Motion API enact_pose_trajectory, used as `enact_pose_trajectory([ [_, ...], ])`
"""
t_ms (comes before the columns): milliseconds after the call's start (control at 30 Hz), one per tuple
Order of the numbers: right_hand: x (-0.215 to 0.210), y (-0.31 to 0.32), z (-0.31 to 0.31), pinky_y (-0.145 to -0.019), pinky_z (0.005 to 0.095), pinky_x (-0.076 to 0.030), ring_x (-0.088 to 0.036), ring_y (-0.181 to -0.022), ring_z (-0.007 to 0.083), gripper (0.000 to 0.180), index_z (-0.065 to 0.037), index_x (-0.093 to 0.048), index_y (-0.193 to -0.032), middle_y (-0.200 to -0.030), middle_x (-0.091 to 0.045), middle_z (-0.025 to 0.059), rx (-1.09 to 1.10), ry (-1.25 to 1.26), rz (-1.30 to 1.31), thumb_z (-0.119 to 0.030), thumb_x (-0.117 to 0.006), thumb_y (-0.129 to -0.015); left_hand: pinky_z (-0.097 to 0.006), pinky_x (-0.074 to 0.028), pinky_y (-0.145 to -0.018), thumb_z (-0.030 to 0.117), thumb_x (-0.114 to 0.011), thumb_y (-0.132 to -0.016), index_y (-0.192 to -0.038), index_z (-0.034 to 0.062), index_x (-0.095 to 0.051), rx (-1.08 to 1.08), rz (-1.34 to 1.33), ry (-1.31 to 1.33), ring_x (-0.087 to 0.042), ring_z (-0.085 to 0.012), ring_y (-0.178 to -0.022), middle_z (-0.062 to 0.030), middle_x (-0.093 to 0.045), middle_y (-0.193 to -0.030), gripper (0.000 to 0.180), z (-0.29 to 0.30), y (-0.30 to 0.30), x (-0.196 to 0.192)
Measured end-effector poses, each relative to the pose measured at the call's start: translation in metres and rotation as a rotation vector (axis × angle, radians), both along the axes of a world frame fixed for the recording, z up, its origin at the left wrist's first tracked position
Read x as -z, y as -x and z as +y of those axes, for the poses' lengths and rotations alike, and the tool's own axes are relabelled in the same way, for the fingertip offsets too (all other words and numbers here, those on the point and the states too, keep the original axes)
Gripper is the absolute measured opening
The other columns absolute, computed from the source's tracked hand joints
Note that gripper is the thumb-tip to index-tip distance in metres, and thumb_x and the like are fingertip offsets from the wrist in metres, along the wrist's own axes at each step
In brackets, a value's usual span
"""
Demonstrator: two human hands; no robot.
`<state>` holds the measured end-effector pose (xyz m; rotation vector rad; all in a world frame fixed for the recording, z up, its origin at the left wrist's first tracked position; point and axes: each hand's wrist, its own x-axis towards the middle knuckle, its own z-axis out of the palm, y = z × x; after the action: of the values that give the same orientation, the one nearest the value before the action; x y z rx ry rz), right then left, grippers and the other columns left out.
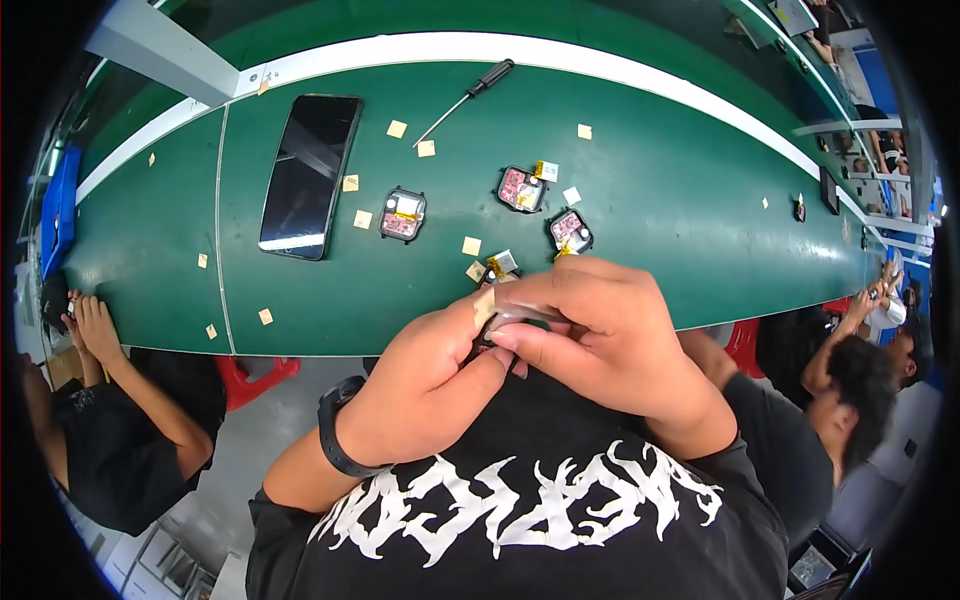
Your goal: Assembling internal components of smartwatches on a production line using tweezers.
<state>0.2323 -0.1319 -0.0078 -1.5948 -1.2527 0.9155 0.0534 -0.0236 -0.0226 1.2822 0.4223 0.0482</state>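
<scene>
Both hands meet close in front of my chest, at the near edge of the table. My left hand is closed round a small dark thing, mostly hidden by the fingers. My right hand pinches a thin grey metal tool between thumb and forefinger. A tan square piece shows at the tool's left end, by the left fingers. Just beyond the hands lies a partly covered watch module with a silver battery. Farther off are three open black watch cases, one at left, one at centre, one at right.
On the green table lie a large black phone, a screwdriver and several tan squares, such as one near the screwdriver. A white post stands at far left. People sit to both sides, including a person at right.
</scene>
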Motion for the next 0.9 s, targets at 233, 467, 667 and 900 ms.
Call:
enact_pose_trajectory([
  [233, 0.002, -0.001, -0.016, -0.055, 0.0212, -0.044, -0.06, -0.066, 0.0024, 0.011, 0.002, -0.067, -0.101, -0.08, -0.068, 0.002, 0.026, 0.194, 0.351, -0.001, -0.073, -0.092, -0.022, -0.046, -0.059, 0.004, -0.046, -0.103, -0.148, -0.0022, -0.044, -0.01, 0.128, 0.23, -0.054, -0.0068, -0.078, -0.0079, -0.063, -0.106, 0.045, 0.0, 0.005, -0.006],
  [467, 0.011, 0.007, -0.026, -0.055, 0.0217, -0.042, -0.056, -0.065, 0.0016, 0.011, 0.002, -0.065, -0.089, -0.076, -0.066, 0.0014, 0.114, 0.101, 0.441, 0.0, -0.075, -0.091, -0.021, -0.045, -0.061, 0.001, -0.049, -0.1, -0.145, -0.0016, -0.048, -0.015, 0.101, 0.059, -0.053, -0.0062, -0.071, -0.0081, -0.064, -0.108, 0.045, 0.0, 0.001, 0.001],
  [667, 0.005, 0.008, -0.019, -0.057, 0.0257, -0.048, -0.064, -0.066, 0.0101, 0.01, 0.002, -0.071, -0.085, -0.081, -0.07, 0.0074, 0.086, 0.047, 0.135, 0.0, -0.08, -0.085, -0.028, -0.05, -0.085, -0.003, -0.049, -0.093, -0.142, -0.0023, -0.051, 0.004, -0.024, -0.281, -0.06, -0.0124, -0.095, -0.0101, -0.065, -0.115, 0.049, 0.002, 0.002, 0.016],
  [900, 0.006, 0.008, -0.019, -0.06, 0.0273, -0.053, -0.07, -0.069, 0.0172, 0.013, 0.002, -0.074, -0.09, -0.087, -0.072, 0.0106, 0.087, 0.023, -0.008, 0.004, -0.08, -0.079, -0.033, -0.049, -0.095, -0.002, -0.048, -0.092, -0.144, -0.0027, -0.048, 0.028, -0.034, -0.183, -0.064, -0.0207, -0.105, -0.0146, -0.065, -0.123, 0.052, 0.003, 0.004, 0.012],
])
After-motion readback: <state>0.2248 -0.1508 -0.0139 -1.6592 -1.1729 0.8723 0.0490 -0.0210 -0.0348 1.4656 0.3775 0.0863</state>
